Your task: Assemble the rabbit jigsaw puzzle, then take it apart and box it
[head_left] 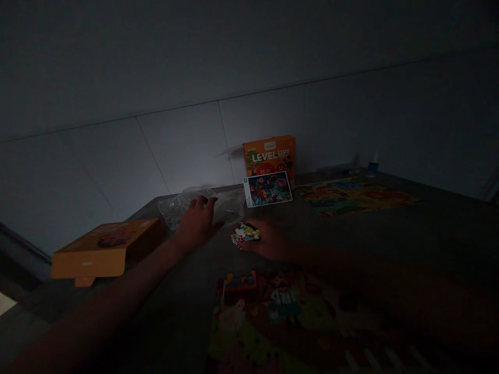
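Note:
Colourful puzzle pieces [245, 234] sit in a bunch in my right hand [268, 240], which is closed around them above the middle of the table. My left hand [198, 222] is raised beside a crumpled clear plastic bag [175, 208], fingers apart and nothing visible in them. Whether it touches the bag I cannot tell. Nearest me lies a puzzle [253, 327] with a farm-like picture, a person and a white hen, partly covered by my right arm and deep shadow.
An open orange box [93, 249] lies at the left. At the back stands an orange "LEVEL UP!" box [268, 150], a picture card [268, 189] leaning on it. Another colourful puzzle [351, 196] lies at the right, near a small bottle [373, 165]. The room is dim.

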A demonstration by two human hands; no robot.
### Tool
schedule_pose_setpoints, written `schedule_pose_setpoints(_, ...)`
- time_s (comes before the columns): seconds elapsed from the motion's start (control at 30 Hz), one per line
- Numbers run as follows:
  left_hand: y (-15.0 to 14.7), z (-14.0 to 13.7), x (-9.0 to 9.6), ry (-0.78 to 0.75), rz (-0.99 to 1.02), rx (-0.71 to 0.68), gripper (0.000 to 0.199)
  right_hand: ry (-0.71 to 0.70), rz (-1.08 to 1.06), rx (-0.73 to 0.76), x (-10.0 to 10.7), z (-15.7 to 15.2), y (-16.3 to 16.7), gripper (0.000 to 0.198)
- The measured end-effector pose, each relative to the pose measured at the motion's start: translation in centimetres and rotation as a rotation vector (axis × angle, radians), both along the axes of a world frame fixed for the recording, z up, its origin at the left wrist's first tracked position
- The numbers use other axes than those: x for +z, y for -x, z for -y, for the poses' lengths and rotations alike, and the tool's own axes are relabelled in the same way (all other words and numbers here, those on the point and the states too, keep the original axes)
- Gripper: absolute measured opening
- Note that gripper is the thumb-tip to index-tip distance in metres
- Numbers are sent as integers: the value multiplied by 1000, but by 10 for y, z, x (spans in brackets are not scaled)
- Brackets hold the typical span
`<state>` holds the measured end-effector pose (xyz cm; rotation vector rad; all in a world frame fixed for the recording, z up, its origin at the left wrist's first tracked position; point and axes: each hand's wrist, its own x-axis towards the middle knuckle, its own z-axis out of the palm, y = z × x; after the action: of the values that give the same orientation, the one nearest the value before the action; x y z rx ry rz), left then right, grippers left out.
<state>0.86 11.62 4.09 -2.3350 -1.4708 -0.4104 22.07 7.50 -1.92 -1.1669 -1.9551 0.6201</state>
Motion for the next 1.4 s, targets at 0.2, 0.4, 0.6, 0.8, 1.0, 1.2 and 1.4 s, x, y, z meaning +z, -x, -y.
schedule_pose_setpoints(0.2,12,-16,-27,75,-154,34,16,0,-39,-18,2,2,-2,49)
schedule_pose_setpoints(0.4,-1,-9,-28,-22,-133,11,27,-10,-98,71,4,4,-2,52)
schedule_pose_setpoints(0.6,20,-29,-36,-40,-70,162,42,30,-104,62,2,4,-2,61)
schedule_pose_setpoints(0.8,41,-49,-44,50,-53,192,28,57,-106,59,3,4,-2,58)
schedule_pose_setpoints(1.0,41,-52,-47,44,-20,144,27,34,-124,64,-2,1,-3,59)
schedule_pose_setpoints(1.2,39,-56,-55,0,-10,-8,29,25,-103,66,2,3,-3,58)
schedule_pose_setpoints(1.4,40,-57,-55,-58,10,-25,39,54,-120,78,1,3,-2,51)
